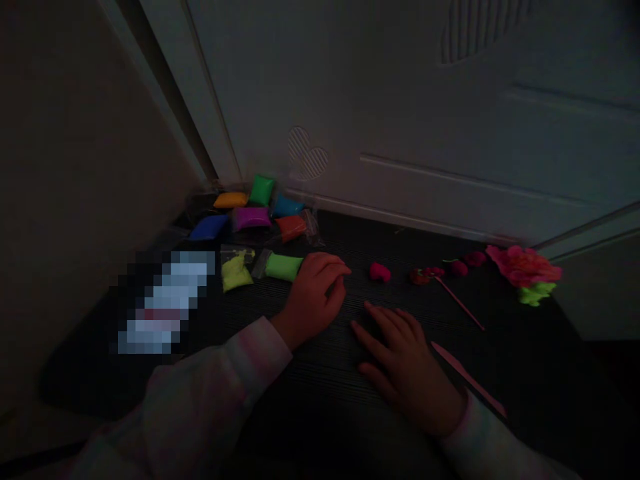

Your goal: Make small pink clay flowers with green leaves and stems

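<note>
My left hand (317,293) is over the dark tabletop, its fingers curled in towards the thumb. Whatever lies between them, if anything, is too dark to make out. Just behind it, partly covered by the hand, is a light green packet of modelling clay (283,267). A bag of yellow clay (236,272) lies further left. My right hand (400,360) rests low over the table with fingers spread and nothing in them. Beyond its fingertips sits a small pink lump of clay (380,272). To its right lies a pink plastic knife (467,379).
Several coloured clay packets, among them a purple one (253,217), stand at the back left. A blurred bright rectangle (167,303) is at left. Small red pieces (420,276), a thin pink stick (460,303) and a pink flower (525,267) lie right. A white panel (400,133) borders the back.
</note>
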{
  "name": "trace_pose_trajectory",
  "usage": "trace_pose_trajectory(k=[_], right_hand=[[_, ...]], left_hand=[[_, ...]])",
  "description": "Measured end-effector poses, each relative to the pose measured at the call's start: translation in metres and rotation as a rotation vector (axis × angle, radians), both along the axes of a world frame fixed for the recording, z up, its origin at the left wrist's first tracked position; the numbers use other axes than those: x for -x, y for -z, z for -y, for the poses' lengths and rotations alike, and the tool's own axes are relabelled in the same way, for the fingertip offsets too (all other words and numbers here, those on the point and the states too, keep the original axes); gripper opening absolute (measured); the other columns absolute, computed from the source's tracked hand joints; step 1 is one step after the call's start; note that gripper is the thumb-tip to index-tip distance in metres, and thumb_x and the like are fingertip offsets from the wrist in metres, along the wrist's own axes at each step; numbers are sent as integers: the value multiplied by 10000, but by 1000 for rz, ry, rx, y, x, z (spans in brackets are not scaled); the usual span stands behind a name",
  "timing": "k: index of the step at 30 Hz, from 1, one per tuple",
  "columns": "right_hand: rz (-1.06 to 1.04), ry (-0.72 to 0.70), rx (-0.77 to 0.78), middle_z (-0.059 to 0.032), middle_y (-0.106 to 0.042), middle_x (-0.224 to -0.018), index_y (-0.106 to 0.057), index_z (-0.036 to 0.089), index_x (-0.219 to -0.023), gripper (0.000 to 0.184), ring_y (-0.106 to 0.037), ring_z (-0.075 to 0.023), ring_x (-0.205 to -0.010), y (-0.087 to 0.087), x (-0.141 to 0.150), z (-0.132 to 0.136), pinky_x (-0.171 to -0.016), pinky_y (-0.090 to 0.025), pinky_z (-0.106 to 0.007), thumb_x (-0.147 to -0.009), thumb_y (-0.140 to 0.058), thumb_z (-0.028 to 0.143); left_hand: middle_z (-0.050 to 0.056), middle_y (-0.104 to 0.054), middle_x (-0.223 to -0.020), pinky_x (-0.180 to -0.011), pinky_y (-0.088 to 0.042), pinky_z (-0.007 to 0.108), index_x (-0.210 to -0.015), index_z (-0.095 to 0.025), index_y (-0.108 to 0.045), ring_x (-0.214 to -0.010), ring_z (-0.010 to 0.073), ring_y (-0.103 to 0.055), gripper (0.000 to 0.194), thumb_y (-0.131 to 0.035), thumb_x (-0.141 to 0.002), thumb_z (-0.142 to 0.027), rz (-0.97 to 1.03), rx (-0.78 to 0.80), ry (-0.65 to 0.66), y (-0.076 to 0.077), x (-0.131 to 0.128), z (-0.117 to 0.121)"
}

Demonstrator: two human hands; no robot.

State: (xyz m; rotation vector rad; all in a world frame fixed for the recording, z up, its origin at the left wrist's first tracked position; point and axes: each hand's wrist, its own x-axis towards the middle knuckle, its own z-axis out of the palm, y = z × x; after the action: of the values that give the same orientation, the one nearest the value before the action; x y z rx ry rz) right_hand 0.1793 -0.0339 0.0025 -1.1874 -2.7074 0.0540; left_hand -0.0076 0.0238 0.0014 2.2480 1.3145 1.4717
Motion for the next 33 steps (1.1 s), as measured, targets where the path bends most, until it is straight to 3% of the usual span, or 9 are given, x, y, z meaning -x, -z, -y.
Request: trace_pose_trajectory(k=[6,10,15,19,23,27,30,33], right_hand=[[71,97,-7,-130,-378,-1345,-459,205,-1227,502,-354,-294,-1197,0,2,7,-958,-247,-505,-788,-459,450],[92,-12,42,-106,-360,-1361,-411,242,-1260,534,-334,-290,-1216,-3,5,8,-966,-236,-521,-786,-439,488],[106,84,28,-143,-312,-1379,-388,210,-1280,543,-288,-308,-1242,-2,4,7,-963,-236,-531,-803,-419,469],[119,-19,69,-79,-339,-1377,-358,230,-1293,554,-280,-281,-1250,-1,3,4,-983,-217,-527,-808,-387,497],[120,98,9,-144,-309,-1381,-372,172,-1287,553,-246,-302,-1265,0,1,1,-972,-232,-527,-824,-371,473],[125,-8,26,-129,-291,-1392,-357,241,-1293,559,-244,-297,-1270,1,0,0,-975,-228,-529,-804,-386,510],[114,106,19,-153,-283,-1390,-368,199,-1291,551,-231,-307,-1274,0,1,0,-977,-226,-525,-815,-391,476],[111,22,92,-89,-302,-1394,-340,219,-1303,567,-234,-277,-1278,-2,4,2,-1000,-198,-521,-811,-385,498]], left_hand=[[50,-577,-875,-794,-450,330,-838,-165,-564,-878,162,-518,164,-465,-749,-70,-4,-1,2,1,0,0],[49,-577,-884,-797,-451,337,-837,-170,-564,-889,164,-516,164,-467,-749,-70,-14,15,2,0,0,0],[50,-578,-873,-790,-451,327,-822,-161,-565,-871,158,-519,155,-472,-745,-63,-24,7,-4,-1,0,0],[55,-579,-866,-790,-450,327,-820,-152,-568,-872,161,-521,154,-479,-740,-55,-36,-1,1,-1,0,0],[55,-579,-866,-782,-454,327,-818,-155,-568,-869,159,-519,151,-486,-741,-54,-44,-14,4,0,0,0],[58,-579,-862,-782,-453,331,-815,-151,-567,-869,161,-520,147,-488,-741,-51,-58,-10,4,0,0,0],[52,-579,-861,-777,-453,336,-815,-158,-562,-862,160,-522,146,-489,-744,-55,-57,-10,-3,-1,-1,0],[54,-577,-860,-776,-452,332,-818,-152,-561,-861,157,-521,143,-492,-742,-52,-59,-19,13,0,-1,0]])
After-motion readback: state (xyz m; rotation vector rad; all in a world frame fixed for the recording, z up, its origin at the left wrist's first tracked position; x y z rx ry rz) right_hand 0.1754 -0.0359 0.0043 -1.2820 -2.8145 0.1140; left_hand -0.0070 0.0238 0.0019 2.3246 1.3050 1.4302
